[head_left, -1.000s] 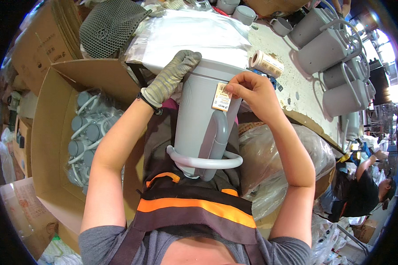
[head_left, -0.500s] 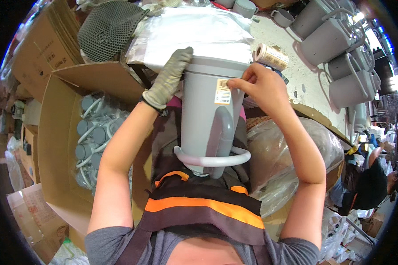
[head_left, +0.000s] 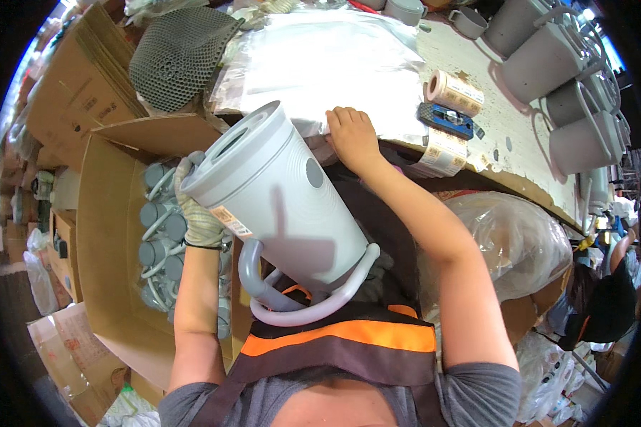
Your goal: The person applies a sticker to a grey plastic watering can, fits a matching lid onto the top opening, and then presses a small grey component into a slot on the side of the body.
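Note:
A tall grey plastic bucket (head_left: 299, 206) leans to the left over my lap, its rim pointing up toward the far left. It has a side grip (head_left: 251, 274) and a pale swing handle (head_left: 335, 304) near its lower end. A small printed label (head_left: 231, 222) is stuck on its side near the rim. My left hand (head_left: 201, 222), in a striped work glove, grips the bucket by the rim. My bare right hand (head_left: 353, 139) has its fingers closed on the near edge of a stack of clear plastic bags (head_left: 327, 67) on the table.
At left, an open cardboard box (head_left: 110, 285) holds bagged grey-capped parts (head_left: 153, 213). A label roll (head_left: 454, 92) and a blue-black tool (head_left: 445, 119) lie on the table. Grey buckets (head_left: 548, 64) stand at far right, above a large clear plastic bag (head_left: 506, 238).
The bucket has tilted and turned left, its label moving toward my left hand. My right hand has left the label and moved left to the bags.

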The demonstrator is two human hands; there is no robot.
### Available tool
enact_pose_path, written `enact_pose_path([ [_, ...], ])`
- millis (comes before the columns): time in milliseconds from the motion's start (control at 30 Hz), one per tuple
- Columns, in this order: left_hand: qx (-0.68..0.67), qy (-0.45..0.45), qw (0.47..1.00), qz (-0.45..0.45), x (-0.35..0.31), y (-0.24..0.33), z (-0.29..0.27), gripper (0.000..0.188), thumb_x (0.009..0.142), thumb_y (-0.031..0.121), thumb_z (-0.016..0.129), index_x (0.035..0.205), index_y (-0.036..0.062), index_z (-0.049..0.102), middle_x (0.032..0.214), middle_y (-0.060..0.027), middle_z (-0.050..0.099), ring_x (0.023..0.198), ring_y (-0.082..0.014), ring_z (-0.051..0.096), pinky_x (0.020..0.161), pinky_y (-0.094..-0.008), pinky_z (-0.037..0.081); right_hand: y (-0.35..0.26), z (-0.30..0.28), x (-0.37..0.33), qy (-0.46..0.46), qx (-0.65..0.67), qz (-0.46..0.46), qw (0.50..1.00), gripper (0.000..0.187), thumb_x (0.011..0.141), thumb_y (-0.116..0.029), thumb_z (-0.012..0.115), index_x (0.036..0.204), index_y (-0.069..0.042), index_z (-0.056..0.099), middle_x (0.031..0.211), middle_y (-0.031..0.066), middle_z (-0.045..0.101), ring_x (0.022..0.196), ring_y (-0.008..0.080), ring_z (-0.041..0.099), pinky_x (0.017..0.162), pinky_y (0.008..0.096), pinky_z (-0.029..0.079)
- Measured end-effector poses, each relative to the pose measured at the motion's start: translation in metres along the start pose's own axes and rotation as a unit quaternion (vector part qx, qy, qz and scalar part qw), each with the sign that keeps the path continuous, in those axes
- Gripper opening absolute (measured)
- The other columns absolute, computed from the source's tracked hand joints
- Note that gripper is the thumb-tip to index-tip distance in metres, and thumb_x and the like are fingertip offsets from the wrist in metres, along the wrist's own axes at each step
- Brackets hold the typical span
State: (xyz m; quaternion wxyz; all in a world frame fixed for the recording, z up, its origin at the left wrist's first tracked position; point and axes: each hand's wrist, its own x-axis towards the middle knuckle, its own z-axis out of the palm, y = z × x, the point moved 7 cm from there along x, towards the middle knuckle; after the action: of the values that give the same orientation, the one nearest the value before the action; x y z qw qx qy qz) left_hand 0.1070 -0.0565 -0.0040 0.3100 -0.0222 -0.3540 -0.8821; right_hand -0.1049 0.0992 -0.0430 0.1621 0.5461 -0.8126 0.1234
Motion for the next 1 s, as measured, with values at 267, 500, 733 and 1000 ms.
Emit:
enact_pose_path([
  [267, -0.037, 0.217, 0.973, -0.074, 0.002, -0.007, 0.018, 0.036, 0.09, 0.03, 0.049, 0.116, 0.0069, 0.057, 0.111, -0.0124, 0.061, 0.102, -0.0259, 0.058, 0.091, -0.039, 0.047, 0.032, 0.011, 0.026, -0.216, 0.296, 0.221, 0.904, 0.032, 0.078, -0.035, 0.067, 0.069, -0.004, 0.064, 0.066, 0.0101, 0.062, 0.065, 0.0266, 0.059, 0.064, 0.037, 0.045],
  [500, 0.112, 0.141, 0.973, -0.147, 0.056, -0.045, 0.018, 0.04, 0.09, 0.028, 0.049, 0.124, 0.0064, 0.051, 0.122, -0.0141, 0.054, 0.106, -0.0269, 0.056, 0.09, -0.0362, 0.046, 0.09, 0.011, 0.056, 0.045, 0.791, 0.378, 0.478, 0.018, 0.087, -0.018, 0.058, 0.099, -0.004, 0.061, 0.094, 0.0065, 0.064, 0.088, 0.0166, 0.059, 0.08, 0.0326, 0.047],
  [733, 0.428, 0.025, 0.898, -0.094, 0.063, -0.126, -0.006, 0.035, 0.089, 0.024, 0.05, 0.119, 0.006, 0.053, 0.114, -0.0129, 0.057, 0.101, -0.026, 0.057, 0.086, -0.0353, 0.047, 0.054, 0.016, 0.012, 0.069, 0.854, 0.303, 0.418, 0.02, 0.09, -0.019, 0.058, 0.096, 0.0, 0.063, 0.083, 0.0086, 0.065, 0.072, 0.0134, 0.059, 0.069, 0.0257, 0.05],
  [1000, 0.586, -0.036, 0.803, -0.104, -0.022, -0.097, -0.001, 0.029, 0.088, 0.02, 0.052, 0.113, 0.0056, 0.056, 0.105, -0.0114, 0.059, 0.094, -0.025, 0.059, 0.081, -0.0343, 0.048, -0.081, -0.242, -0.045, 0.174, 0.492, -0.153, 0.839, 0.014, 0.073, -0.006, 0.071, 0.083, -0.007, 0.062, 0.087, 0.0085, 0.066, 0.071, 0.0203, 0.063, 0.058, 0.0289, 0.047],
])
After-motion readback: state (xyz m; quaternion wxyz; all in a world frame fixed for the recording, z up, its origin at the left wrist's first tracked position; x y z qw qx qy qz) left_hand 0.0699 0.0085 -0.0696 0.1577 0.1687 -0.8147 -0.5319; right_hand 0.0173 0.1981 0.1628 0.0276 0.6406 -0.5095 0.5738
